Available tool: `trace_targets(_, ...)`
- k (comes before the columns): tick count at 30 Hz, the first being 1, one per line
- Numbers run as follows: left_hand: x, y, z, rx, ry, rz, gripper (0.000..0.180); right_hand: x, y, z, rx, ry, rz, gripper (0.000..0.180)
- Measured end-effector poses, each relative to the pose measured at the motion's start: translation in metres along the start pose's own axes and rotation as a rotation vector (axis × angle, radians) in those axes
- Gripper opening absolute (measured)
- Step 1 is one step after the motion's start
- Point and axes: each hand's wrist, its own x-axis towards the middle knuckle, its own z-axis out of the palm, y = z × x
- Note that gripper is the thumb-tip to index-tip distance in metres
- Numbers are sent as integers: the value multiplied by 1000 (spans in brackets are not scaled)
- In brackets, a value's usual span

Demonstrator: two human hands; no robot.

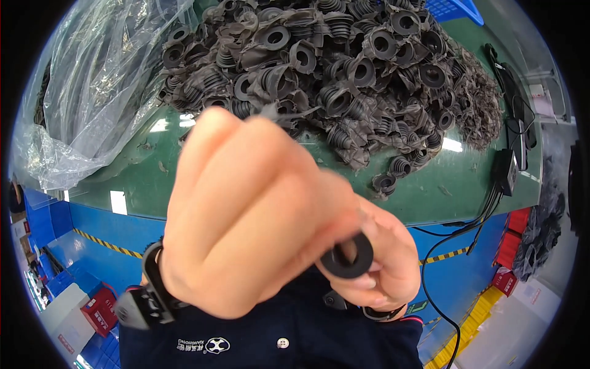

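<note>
The left hand (246, 215) fills the middle of the view, raised close to the camera with its back toward the lens and its fingers curled into a fist. A thin scrap of dark rubber (286, 114) sticks out just above its knuckles, and it looks pinched in that fist, though the blur makes this hard to confirm. A black strap with a small device (144, 295) sits on the left wrist.

The right hand (381, 264) lies just beside and partly behind the left one, lower right of centre. Its thumb and fingers close on a black rubber ring (347, 255), which is held up in front of the chest with its round opening facing the camera. The ring touches both hands where they meet.

Beyond the hands, a green table (430, 190) carries a large heap of dark rubber parts (332, 67), ribbed sleeves with ragged flaps around their round mouths. The heap spreads across the far half of the table, well apart from the held ring. A crumpled clear plastic bag (92, 92) lies at the left end of the table, touching the heap's edge. A black cable with a small box (507, 169) runs along the right end and hangs over the table's near edge. Below, the person's dark blue shirt (276, 338) shows at the bottom edge.
</note>
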Motion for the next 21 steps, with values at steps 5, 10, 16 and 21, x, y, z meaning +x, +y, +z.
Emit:
trace_targets(5, -9, -17, 12, 162, 364, -290, 10, -2, 2, -7, 64, -162, -100, 15)
trace_targets(10, -16, -4, 2, -365, 21, -380, 21, 1, 3, -10, 140, -183, -110, 16)
trace_targets(16, -8, 4, -3, -347, 10, -415, 16, 0, 2, -3, 97, -206, -103, 17)
trace_targets(21, -8, 2, -5, -499, -57, -282, 32, 1, 4, -2, 36, -86, -169, 18)
